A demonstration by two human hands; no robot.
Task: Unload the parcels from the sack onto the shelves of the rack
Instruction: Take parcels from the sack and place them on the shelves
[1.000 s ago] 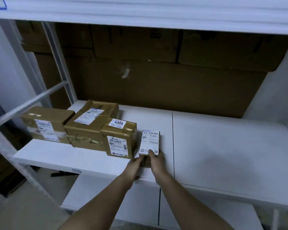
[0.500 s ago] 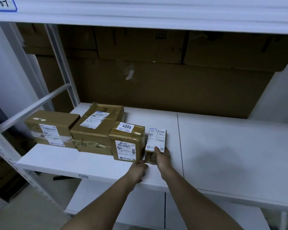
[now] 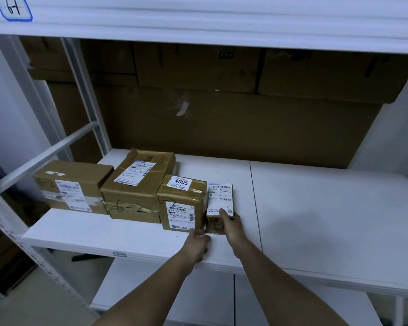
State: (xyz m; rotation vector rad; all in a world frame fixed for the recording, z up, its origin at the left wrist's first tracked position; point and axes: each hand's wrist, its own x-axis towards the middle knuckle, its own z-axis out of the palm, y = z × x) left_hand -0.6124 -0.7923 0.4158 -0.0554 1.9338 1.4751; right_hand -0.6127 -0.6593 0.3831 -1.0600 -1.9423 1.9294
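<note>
Two hands meet at the near edge of the white shelf [image 3: 316, 220]. The right hand [image 3: 232, 225] reaches in from the lower right with its forearm stretched forward, and its fingers [image 3: 224, 214] lie on the front of the small parcel [image 3: 220, 203], reaching up to the lower edge of the white label on its top. Whether the thumb wraps the far side of that box cannot be told. The left hand [image 3: 198, 243] comes in from the lower left, its fingers loosely curled, with the thumb and fingertips at the shelf surface just in front of the gap between the small parcel and its neighbour; it holds nothing that can be seen.

The small parcel stands on the shelf, touching or nearly touching the brown box marked 4005 [image 3: 181, 205] on its left. Left of that sits a larger taped box [image 3: 137, 184], set a little askew, and further left a third carton [image 3: 72, 184] near the rack's upright [image 3: 7, 231]. All four form a row along the shelf's left half. Behind them large flattened cardboard [image 3: 222, 125] covers the back of the bay. On the upper shelf's front edge, at top left, is a blue-bordered tag [image 3: 13, 8] with handwritten digits.
</note>
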